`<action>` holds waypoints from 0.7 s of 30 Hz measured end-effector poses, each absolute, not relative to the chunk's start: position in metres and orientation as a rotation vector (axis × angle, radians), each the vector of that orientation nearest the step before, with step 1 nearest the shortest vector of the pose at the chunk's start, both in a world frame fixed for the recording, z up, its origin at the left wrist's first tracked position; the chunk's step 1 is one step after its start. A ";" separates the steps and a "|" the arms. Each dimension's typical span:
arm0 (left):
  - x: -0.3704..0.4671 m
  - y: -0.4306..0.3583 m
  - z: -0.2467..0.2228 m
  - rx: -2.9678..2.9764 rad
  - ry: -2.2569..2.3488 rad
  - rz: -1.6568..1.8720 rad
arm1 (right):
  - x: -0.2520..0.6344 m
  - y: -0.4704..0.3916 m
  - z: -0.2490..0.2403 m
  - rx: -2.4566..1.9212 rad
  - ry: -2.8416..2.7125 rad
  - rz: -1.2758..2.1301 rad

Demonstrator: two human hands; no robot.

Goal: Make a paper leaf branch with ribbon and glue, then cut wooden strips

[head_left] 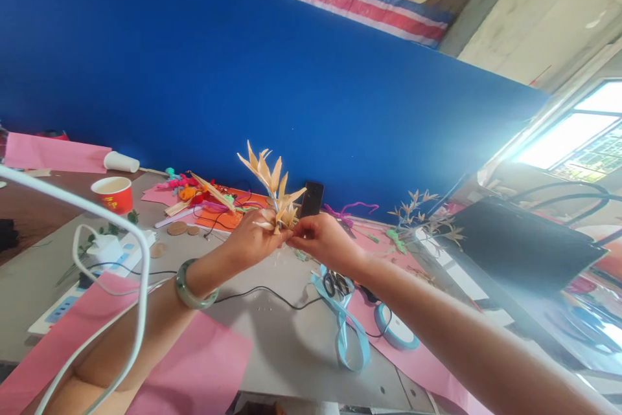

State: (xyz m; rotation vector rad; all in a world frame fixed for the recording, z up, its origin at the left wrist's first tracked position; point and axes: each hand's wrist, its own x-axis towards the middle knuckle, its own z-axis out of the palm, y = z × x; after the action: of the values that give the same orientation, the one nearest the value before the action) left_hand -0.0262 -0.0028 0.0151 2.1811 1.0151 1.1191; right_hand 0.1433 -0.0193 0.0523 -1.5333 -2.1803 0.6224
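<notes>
Straw-coloured leafy sprigs (275, 183) rise from between my two hands, above the middle of the grey table (286, 350). My left hand (257, 234) is closed around the lower part of the bunch. A green bangle (183, 285) circles that wrist. Just to the right, my right hand (323, 237) pinches at the base of the bunch, fingertips close to the left ones; what lies between them is too small to tell. Behind the hands stands a dark phone (312, 198).
Light blue ribbon (354, 344), scissors (335, 283) and a ribbon roll (396, 327) lie right of centre. A red cup (115, 196) and power strip (63, 305) are left. A white cable (146, 285) crosses the near left. Dried sprigs (418, 208) lie back right.
</notes>
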 end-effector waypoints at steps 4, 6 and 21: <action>-0.029 0.001 0.012 2.069 0.943 1.130 | 0.143 -0.021 0.052 -1.443 -2.252 0.482; -0.029 0.002 0.011 2.019 0.902 1.134 | 0.144 -0.023 0.053 -1.436 -2.292 0.441; -0.024 0.006 0.012 1.239 0.468 1.026 | 0.147 -0.038 0.073 -1.236 -1.955 0.759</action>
State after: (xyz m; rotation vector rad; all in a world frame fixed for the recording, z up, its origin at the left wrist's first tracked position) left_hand -0.0236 0.0057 0.0122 1.2391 0.4676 1.0257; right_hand 0.1472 -0.0378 0.0726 -1.2364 -1.9555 0.7595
